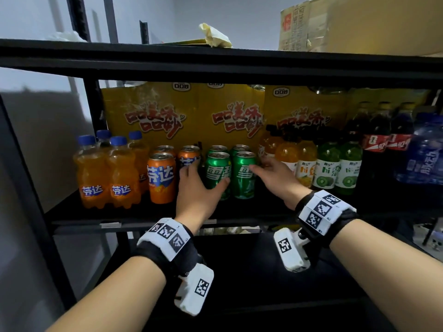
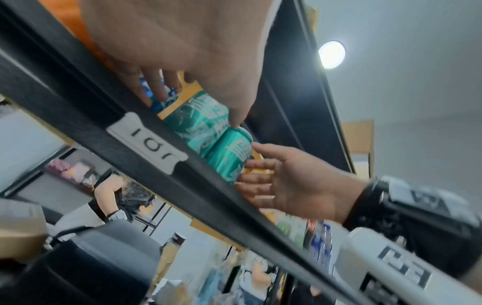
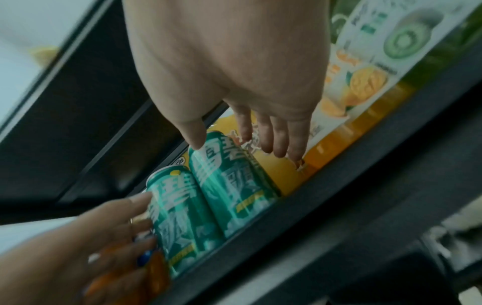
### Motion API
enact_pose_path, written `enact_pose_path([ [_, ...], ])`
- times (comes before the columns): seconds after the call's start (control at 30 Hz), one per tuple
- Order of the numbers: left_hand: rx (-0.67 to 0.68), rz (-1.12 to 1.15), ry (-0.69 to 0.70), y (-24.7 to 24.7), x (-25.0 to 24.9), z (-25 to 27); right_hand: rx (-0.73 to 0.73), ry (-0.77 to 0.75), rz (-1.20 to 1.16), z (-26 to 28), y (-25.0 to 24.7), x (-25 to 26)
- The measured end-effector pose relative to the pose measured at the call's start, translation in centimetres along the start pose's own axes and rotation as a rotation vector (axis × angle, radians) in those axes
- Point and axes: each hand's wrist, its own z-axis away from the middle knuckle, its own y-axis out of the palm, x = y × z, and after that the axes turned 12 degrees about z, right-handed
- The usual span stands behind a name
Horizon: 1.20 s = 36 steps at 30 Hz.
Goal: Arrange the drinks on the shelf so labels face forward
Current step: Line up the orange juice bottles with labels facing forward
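Two green cans stand at the front of the shelf [image 1: 79,213] with their white labels facing out. My left hand [image 1: 203,184] grips the left green can [image 1: 215,172]: its thumb lies across the front and its fingers reach into the gap beside the orange can [image 1: 161,178]. My right hand [image 1: 265,167] is at the right green can [image 1: 243,182]. Its thumb tip touches the can's upper front, and its straight fingers pass along the can's right side. The right wrist view shows both cans [image 3: 229,181] [image 3: 177,216] upright. Two more green cans stand behind.
Orange soda bottles [image 1: 105,173] stand at the left; orange and kiwi juice bottles [image 1: 328,166], cola bottles [image 1: 376,137] and a blue water pack [image 1: 426,152] at the right. Yellow cartons [image 1: 167,111] fill the back. The upper shelf [image 1: 215,61] hangs close overhead.
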Motion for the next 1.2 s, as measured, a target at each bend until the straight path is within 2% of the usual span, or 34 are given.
enact_pose_path([
  [0.2, 0.048, -0.159, 0.242, 0.3, -1.2, 2.3, -0.009, -0.202, 0.541, 3.7, -3.5, -2.1],
  [0.33, 0.040, -0.194, 0.432, 3.0, -2.4, 3.7, -0.048, -0.265, 0.702, 5.1, -5.9, -4.2],
  [0.4, 0.123, -0.219, 0.423, 4.8, -2.6, 3.9, -0.054, -0.269, 0.737, 5.1, -7.0, -5.2],
  [0.53, 0.288, -0.306, 0.276, 8.9, -2.9, 3.0, -0.039, -0.269, 0.789, 4.5, -8.9, -7.0],
  [0.63, 0.326, -0.330, 0.204, 12.0, -3.5, 2.2, -0.036, -0.323, 0.870, 3.8, -9.8, -8.1],
  [0.7, 0.295, -0.266, 0.159, 13.9, -3.8, 1.3, -0.030, -0.368, 0.888, 3.2, -10.1, -8.8],
  [0.8, 0.227, -0.049, 0.033, 16.1, -3.9, -0.4, -0.024, -0.403, 0.816, 2.5, -10.4, -9.8],
  [0.9, 0.189, 0.094, -0.076, 17.6, -3.6, -1.4, -0.026, -0.410, 0.614, 1.7, -10.4, -10.8],
  [1.1, 0.100, 0.245, -0.045, 18.1, -3.4, -0.7, 0.008, -0.434, 0.090, 1.3, -8.8, -11.8],
  [1.2, 0.050, 0.298, -0.018, 17.4, -4.0, 0.3, 0.005, -0.411, -0.092, 1.1, -7.7, -11.2],
])
